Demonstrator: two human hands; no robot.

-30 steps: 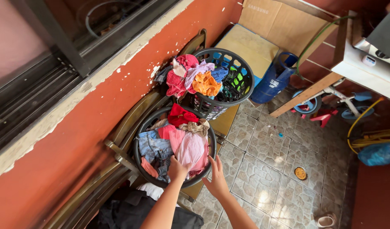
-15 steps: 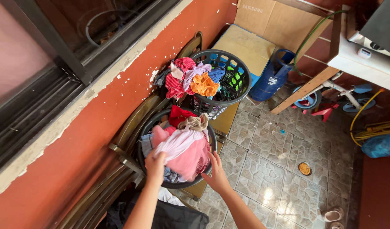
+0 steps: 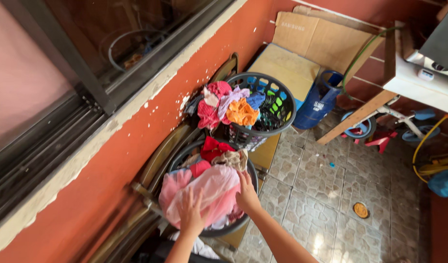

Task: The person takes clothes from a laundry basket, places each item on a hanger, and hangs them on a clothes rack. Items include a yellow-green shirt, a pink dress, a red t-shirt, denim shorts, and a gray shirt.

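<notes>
**Two hands on a pink garment over the near laundry basket**

Low in the middle of the frame, both hands press on a pale pink garment (image 3: 204, 192) that is heaped over the near basket (image 3: 243, 221), a round dark one whose rim shows at its lower right. The left hand (image 3: 191, 210) lies on the lower part of the cloth with its fingers spread and curled into the fabric, gripping it. The right hand (image 3: 247, 194) is at the garment's right edge, fingers bent down over the cloth and holding it there. The garment covers most of the basket's mouth and bulges past its left side.

Just above the pink cloth, still in the near basket, lie a red piece (image 3: 215, 147) and a crumpled beige piece (image 3: 232, 159). Above that, in the centre of the frame, stands a second dark basket (image 3: 282, 104) with slotted walls, touching or just beside the near one; clothes hang over its left rim, among them a red striped one (image 3: 210, 104), a lilac one (image 3: 232, 96) and an orange one (image 3: 241, 113).

An orange-red wall (image 3: 112, 165) with flaked paint runs up the left, with a dark window frame (image 3: 87, 73) in the upper left. To the right of the far basket stands a blue gas cylinder (image 3: 319, 101), with flat cardboard (image 3: 326, 41) behind it at the top. The floor (image 3: 321, 195) is tiled, with a small round dish (image 3: 361, 210) lying at lower right
</notes>
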